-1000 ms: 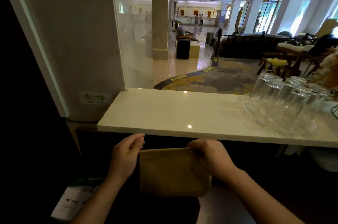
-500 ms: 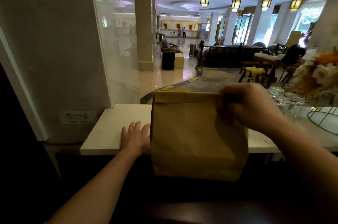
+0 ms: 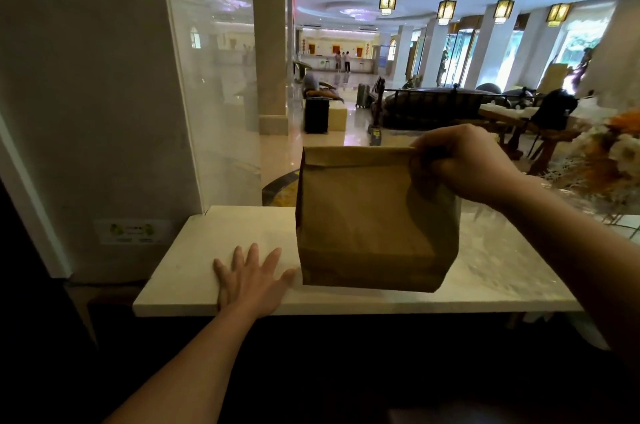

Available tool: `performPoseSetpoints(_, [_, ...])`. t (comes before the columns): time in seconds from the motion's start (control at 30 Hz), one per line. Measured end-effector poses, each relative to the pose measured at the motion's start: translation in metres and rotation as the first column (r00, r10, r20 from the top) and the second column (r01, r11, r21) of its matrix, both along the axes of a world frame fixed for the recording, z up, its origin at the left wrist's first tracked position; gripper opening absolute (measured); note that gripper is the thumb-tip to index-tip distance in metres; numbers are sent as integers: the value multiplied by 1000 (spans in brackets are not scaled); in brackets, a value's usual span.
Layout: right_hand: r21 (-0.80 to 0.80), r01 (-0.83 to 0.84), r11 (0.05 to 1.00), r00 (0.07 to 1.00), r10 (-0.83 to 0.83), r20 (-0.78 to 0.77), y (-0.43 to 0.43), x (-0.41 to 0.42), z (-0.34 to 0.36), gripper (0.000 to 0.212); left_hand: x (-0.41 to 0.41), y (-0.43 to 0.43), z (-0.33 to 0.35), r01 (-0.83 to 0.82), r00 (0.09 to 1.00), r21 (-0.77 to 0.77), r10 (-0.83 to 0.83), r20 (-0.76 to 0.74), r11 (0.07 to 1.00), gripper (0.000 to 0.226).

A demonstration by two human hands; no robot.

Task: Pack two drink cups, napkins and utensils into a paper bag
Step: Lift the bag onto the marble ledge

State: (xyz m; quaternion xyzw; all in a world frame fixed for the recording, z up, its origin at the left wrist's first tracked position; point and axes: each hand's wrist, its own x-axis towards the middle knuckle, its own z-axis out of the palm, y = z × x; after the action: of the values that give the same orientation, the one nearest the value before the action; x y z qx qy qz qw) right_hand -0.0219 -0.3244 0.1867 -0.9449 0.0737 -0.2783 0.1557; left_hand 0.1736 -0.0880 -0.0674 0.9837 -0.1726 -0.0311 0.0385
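A brown paper bag [image 3: 363, 222] with its top folded over stands upright over the white marble counter [image 3: 214, 243]; I cannot tell whether its base touches the stone. My right hand [image 3: 464, 163] grips the folded top at its right corner. My left hand [image 3: 249, 274] lies flat on the counter with fingers spread, just left of the bag's lower corner and holding nothing. No cups, napkins or utensils are visible; the bag's contents are hidden.
A glass panel [image 3: 214, 84] and a wall rise at the counter's left end. A flower arrangement [image 3: 613, 160] stands at the right, with blurred clear glassware [image 3: 502, 250] below it on the counter. Beyond lies a hotel lobby.
The bag rose from below the counter to counter height, carried by my right hand. My left hand let go of it and came to rest flat on the counter.
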Motion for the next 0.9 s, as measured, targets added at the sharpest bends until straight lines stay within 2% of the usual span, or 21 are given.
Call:
performPoseSetpoints(0.2, [49,-47,998,999,48,-17,-26,34,-17,21,5,-2,-4,-22,1000,-27,23,9,999,97])
performPoseSetpoints(0.37, [59,-72,996,997,74,-33,-36,56,-32,17,4,0,-5,-35,999,-33,35,-14,999,92])
performPoseSetpoints(0.63, [23,-58,998,994,60,-86,-44,74,-42,19,2,-1,-1,-18,1000,-21,18,-12,1000,112])
performPoseSetpoints(0.77, [-42,-33,999,994,29,-103,-43,81,-43,22,3,-1,-4,-22,1000,-39,23,21,999,103])
performPoseSetpoints(0.9, [-14,-29,999,997,28,-67,-46,87,-45,25,5,1,-8,-24,999,-62,26,37,998,92])
